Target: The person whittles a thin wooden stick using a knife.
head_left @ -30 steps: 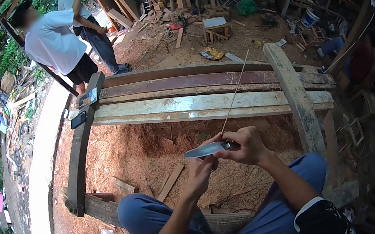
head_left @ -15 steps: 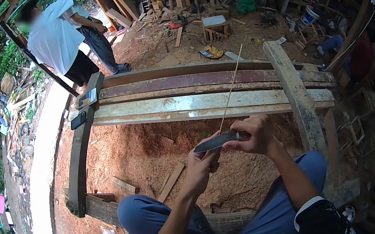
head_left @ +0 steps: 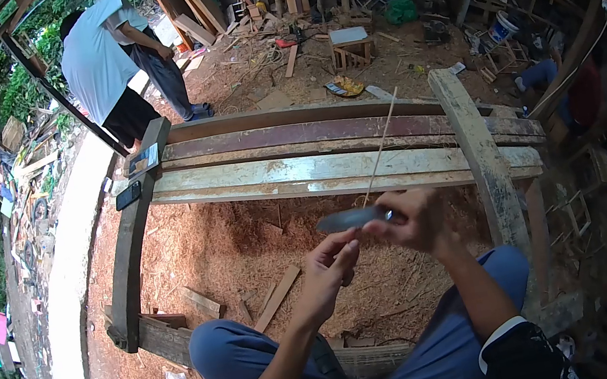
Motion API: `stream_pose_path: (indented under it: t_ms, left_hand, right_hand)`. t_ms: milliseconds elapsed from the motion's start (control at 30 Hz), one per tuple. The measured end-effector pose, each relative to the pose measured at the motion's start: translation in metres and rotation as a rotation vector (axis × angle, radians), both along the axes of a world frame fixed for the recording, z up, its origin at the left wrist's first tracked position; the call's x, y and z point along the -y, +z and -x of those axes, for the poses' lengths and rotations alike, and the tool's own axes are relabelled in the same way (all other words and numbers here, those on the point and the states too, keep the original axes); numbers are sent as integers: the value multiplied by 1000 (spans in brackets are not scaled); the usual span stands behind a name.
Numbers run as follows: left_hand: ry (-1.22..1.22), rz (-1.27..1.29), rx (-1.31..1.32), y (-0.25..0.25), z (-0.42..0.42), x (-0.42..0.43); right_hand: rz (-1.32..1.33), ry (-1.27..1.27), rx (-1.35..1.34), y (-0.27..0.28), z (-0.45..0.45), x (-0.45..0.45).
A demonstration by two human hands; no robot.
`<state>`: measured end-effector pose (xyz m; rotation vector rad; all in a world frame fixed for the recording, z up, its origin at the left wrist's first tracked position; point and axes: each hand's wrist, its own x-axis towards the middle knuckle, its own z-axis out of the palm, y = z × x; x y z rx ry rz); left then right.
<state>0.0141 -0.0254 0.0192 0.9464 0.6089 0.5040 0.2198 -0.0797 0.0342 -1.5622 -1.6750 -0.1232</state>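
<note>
My right hand (head_left: 415, 224) is wrapped round the handle of a knife (head_left: 342, 221), its broad dark blade pointing left. A thin wooden stick (head_left: 381, 146) slants up and away from behind the blade. Just below the blade, my left hand (head_left: 330, 267) has thumb and forefinger pinched together at the stick's near end, which is mostly hidden. Both hands are held above my lap, in front of the wooden bench frame. The right hand and the blade are slightly blurred.
Long planks (head_left: 292, 167) span the frame between two posts. A phone (head_left: 128, 195) rests on the left beam (head_left: 130, 258). Shavings and offcuts (head_left: 277, 298) cover the ground. Two people (head_left: 98, 63) stand at the back left; another person (head_left: 585, 94) is at the right edge.
The knife has moved slightly up and right along the stick, its blade now flatter. My left hand stays nearly in place. The nearer person at the back left has bent forward.
</note>
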Motion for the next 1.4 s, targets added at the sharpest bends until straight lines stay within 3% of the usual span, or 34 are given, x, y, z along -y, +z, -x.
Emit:
stream_pose_path:
  t_ms: [133,167,267,300,433,533,700,933,1033,1200,1300,1400]
  left_hand:
    - [-38,-38,44,-12,2,0]
    - [-31,-7,49,-7,1,0]
    - [-56,-6,-2,9,-1,6]
    - [-71,-22,-28,11,-2,6]
    - [10,-15,25,-4,-7,4]
    - [14,15,57,-10,-4,2]
    - [-7,42,28,12,-8,6]
    - [21,70,-12,12,-5,6]
    - [-61,104,88,1,-5,-3]
    - [1,76,94,-1,-5,-2]
    - [17,7,38,11,-5,7]
    - [2,-14,43,5,-4,8]
  right_hand:
    - [119,70,137,-7,6,0]
    - [-30,33,73,-5,-4,-4]
    - [78,-256,-206,2,-39,2]
    - [63,-280,-135,7,-45,3]
    - [5,18,19,-10,-4,0]
    - [126,118,88,-23,6,-1]
    - [55,-229,-169,0,-34,5]
    - [89,169,141,-13,7,3]
    - [22,69,73,-13,-11,3]
    - [-33,-3,61,-9,0,1]
    - [-26,52,29,-11,8,4]
    - [-9,109,169,-7,11,7]
